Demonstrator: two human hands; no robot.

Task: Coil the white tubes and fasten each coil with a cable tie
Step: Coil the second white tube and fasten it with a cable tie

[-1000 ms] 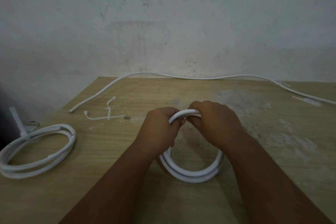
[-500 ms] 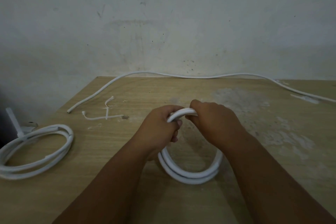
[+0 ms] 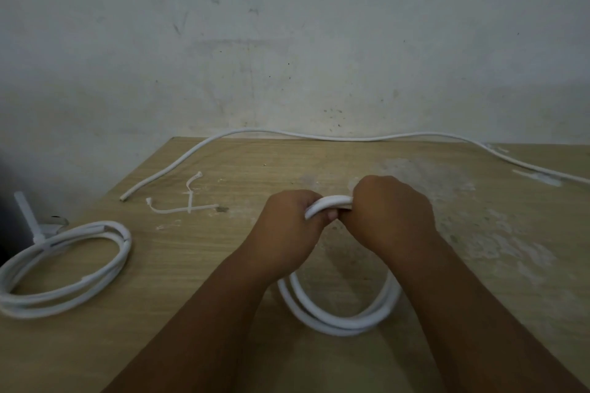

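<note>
A coil of white tube stands tilted on the wooden table in front of me. My left hand and my right hand both grip its top, fingers curled round the bundled turns. At the left lies a second white coil with a white cable tie round it, the tie's tail sticking up. A long uncoiled white tube runs along the table's far edge. Two loose white cable ties lie crossed on the table left of my hands.
A stained grey wall rises right behind the table. White smears mark the tabletop to the right of my hands. The table's left edge runs diagonally past the tied coil, with dark floor beyond it.
My hands stay on the top of the coil, shifting only slightly; the coil stays in place.
</note>
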